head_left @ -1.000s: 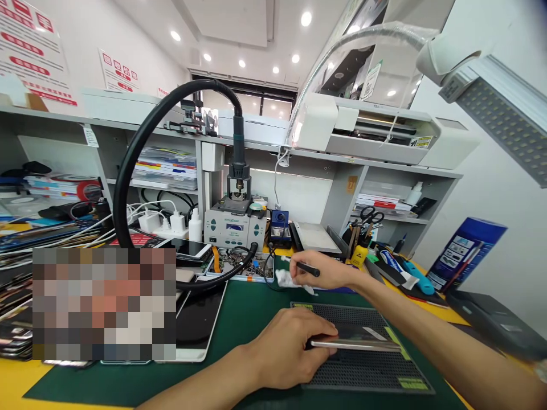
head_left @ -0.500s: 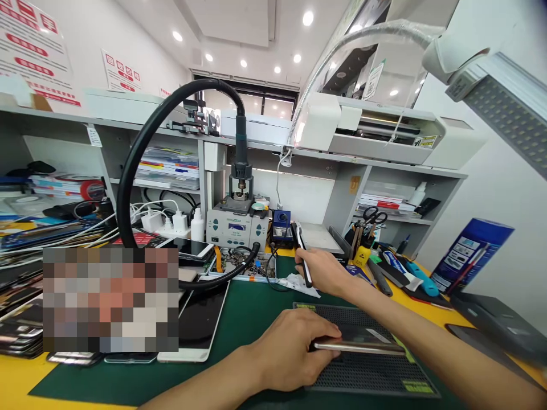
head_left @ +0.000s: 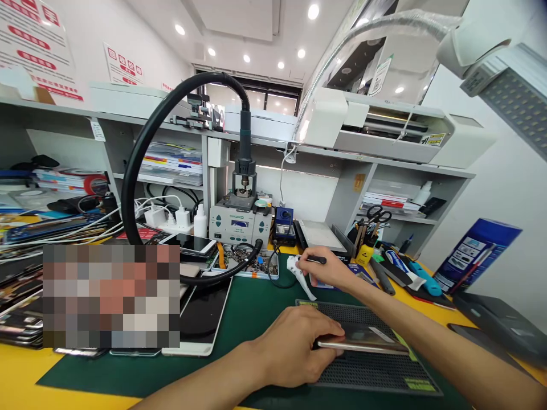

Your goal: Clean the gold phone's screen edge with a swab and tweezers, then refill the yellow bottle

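My left hand is closed on the left end of a thin phone that lies on a dark perforated mat. My right hand reaches forward over the green mat and pinches a black pen-like tool, its tip at a crumpled white wipe lying near the parts tray.
A hot-air station with a looping black hose stands at the back. Tablets and phones lie at the left, tools and a blue box at the right. A lamp head hangs at upper right. A pixelated patch covers the left.
My right hand swung the black tool from the wipe up to upright, then brought it back down level onto the wipe. The left hand stayed on the phone.
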Tool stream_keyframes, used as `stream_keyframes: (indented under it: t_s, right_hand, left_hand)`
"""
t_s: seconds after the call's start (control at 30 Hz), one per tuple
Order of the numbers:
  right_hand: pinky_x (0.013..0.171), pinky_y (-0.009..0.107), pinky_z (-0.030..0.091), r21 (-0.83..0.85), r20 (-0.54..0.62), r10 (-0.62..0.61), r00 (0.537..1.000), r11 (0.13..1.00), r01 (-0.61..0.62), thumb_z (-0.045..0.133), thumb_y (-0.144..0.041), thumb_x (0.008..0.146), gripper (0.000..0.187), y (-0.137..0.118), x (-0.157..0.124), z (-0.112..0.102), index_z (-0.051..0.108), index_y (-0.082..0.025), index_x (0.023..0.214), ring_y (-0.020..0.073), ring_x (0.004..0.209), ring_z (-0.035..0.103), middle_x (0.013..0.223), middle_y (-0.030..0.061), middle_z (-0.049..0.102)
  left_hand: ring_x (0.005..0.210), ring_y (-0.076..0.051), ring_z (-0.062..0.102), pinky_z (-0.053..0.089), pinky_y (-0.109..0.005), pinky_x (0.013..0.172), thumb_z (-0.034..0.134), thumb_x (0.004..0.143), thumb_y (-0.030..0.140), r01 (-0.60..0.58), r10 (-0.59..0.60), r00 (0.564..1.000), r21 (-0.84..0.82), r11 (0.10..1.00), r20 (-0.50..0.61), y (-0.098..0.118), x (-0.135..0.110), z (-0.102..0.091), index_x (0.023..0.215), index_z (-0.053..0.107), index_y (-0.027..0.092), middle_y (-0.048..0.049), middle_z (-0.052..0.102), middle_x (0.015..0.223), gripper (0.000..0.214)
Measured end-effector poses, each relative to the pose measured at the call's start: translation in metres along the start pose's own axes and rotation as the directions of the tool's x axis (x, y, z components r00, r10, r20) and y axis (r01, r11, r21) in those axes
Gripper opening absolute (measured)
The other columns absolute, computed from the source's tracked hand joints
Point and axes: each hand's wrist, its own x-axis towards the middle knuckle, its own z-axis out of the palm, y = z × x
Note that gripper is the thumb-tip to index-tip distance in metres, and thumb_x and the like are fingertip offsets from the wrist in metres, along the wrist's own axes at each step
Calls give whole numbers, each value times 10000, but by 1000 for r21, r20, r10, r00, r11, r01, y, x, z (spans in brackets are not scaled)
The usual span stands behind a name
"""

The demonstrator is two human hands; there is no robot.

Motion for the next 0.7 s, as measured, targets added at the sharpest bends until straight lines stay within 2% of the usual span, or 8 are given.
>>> stream_keyframes:
  t_s: [0.13,0.17,0.3,0.47,0.5,0.6,0.7]
  right_hand:
    - [687,284,425,-44,-25,-60,998,997,59,598,-170,872,66,-5,-11,-2,648,-181,831,188,743,641,833,41,704]
    - [698,288,410,-60,-16,-78,997,995,77,608,-122,832,74,-6,-14,-2,651,-182,831,197,756,633,820,44,701]
    - [735,305,393,-98,10,-148,989,984,149,587,-33,764,224,-7,-21,-6,661,-171,925,224,819,625,889,82,701]
    - [814,313,431,-75,70,-261,963,961,266,669,-186,814,338,-8,-23,-9,634,-200,1150,248,987,619,1100,89,706]
    - [792,311,438,-77,92,-271,958,957,278,713,-208,785,361,-8,-22,-6,647,-200,1139,254,961,627,1066,85,718]
    - [738,287,442,-83,121,-273,954,955,284,756,-62,644,413,-5,-16,4,688,-179,1034,249,890,655,995,79,737]
    - [723,265,448,-58,62,-262,963,962,266,714,-1,620,400,-2,-12,8,695,-186,974,235,879,671,961,50,744]
  left_hand:
    - [1033,-222,696,489,-270,925,579,937,255,17,-17,1000,10,1000,-3,-1,0,1,1101,709,220,-51,758,1086,213]
    - [1035,-221,695,488,-272,930,583,934,254,21,-21,1000,14,1000,-5,-1,0,2,1106,709,221,-50,757,1092,215]
    - [1036,-208,688,487,-263,932,597,926,240,23,-23,1000,2,1000,-13,-2,-1,3,1121,706,219,-37,751,1127,225]
    - [1041,-214,675,496,-271,931,613,925,260,60,-60,998,-26,998,-12,1,-3,2,1117,712,235,-34,746,1117,218]
    - [1027,-215,677,501,-275,926,598,931,249,72,-72,997,-28,997,-11,3,-3,1,1106,715,240,-36,748,1096,211]
    - [1015,-218,679,519,-282,921,576,932,228,97,-97,995,-37,995,-10,6,-1,0,1113,715,252,-43,743,1097,229]
    - [1040,-228,680,532,-300,941,583,920,238,125,-125,992,-31,992,12,6,2,0,1140,716,272,-41,735,1150,259]
